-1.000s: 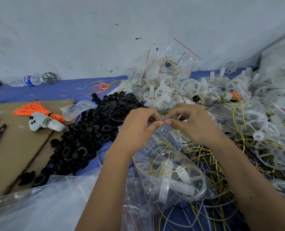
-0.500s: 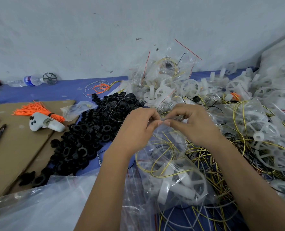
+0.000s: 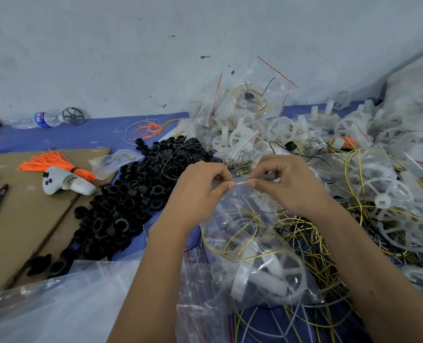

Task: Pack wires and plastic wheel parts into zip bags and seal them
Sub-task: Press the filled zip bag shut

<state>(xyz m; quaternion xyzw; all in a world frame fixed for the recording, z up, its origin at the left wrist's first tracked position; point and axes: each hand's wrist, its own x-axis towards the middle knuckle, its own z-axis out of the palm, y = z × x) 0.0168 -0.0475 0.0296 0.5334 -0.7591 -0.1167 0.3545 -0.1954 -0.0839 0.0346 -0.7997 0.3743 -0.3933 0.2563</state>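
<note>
Clear zip bag hanging below both hands, left hand, right hand pinching its top

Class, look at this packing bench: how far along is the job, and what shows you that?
Done: filled zip bags are piled by the wall. In hand: the left hand and right hand pinch the top edge of a bag already holding a white wheel and yellow wire; whether it is fully sealed cannot be told. Left: loose wheels and a wire tangle.
</note>
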